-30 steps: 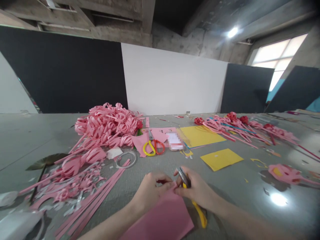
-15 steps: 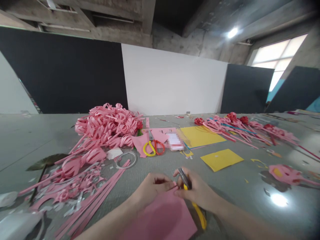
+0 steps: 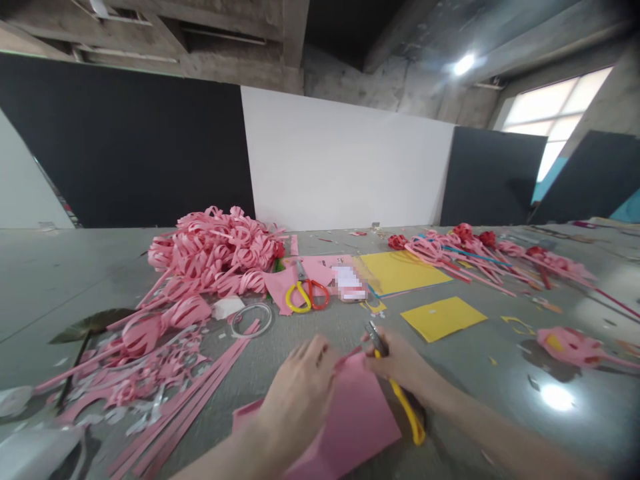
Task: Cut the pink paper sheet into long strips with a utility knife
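A pink sheet lies in front of me, its far edge between my two hands. My left hand is over its left part, back up, fingers curled at the folded far edge. Pliers with yellow handles and a grey metal head are in my right hand, whose fingers are also at the sheet's far corner. Beyond the hands, scissors with one yellow and one red handle rest on pink paper, beside a phone with a blurred screen.
Left are a heap of pink paper loops, pink strips, scraps and a clear tape ring. Yellow sheets lie right of centre, with pink and red paper flowers behind and a pink flower at right.
My left hand has turned over the sheet, back upward, and moved slightly right. My right hand and the pliers have shifted a little right and away. The sheet has lifted and turned slightly.
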The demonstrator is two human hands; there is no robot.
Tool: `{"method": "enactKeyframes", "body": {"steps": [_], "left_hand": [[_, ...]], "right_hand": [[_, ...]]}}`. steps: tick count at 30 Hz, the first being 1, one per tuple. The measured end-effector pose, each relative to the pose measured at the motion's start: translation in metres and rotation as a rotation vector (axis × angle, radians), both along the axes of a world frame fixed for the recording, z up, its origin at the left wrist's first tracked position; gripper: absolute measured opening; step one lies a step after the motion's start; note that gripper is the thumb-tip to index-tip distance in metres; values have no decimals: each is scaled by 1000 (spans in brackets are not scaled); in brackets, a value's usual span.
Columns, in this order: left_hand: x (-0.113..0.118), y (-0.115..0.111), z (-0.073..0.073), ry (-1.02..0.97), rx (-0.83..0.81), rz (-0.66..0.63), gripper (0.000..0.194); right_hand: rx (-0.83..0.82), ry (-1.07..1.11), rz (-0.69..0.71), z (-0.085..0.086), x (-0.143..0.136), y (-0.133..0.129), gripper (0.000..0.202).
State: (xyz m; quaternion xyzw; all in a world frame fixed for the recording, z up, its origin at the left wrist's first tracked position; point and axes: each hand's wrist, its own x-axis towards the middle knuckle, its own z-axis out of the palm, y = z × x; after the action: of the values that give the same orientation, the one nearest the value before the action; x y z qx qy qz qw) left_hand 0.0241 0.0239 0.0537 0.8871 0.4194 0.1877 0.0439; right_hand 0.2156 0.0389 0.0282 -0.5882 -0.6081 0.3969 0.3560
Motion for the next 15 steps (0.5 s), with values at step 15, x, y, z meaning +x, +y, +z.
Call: {"method": "enactKeyframes", "body": {"steps": [15], "left_hand": [[6, -18, -68, 331, 283, -49, 24]], "right_hand": [[57, -213, 56, 4, 16, 12, 19]]}}
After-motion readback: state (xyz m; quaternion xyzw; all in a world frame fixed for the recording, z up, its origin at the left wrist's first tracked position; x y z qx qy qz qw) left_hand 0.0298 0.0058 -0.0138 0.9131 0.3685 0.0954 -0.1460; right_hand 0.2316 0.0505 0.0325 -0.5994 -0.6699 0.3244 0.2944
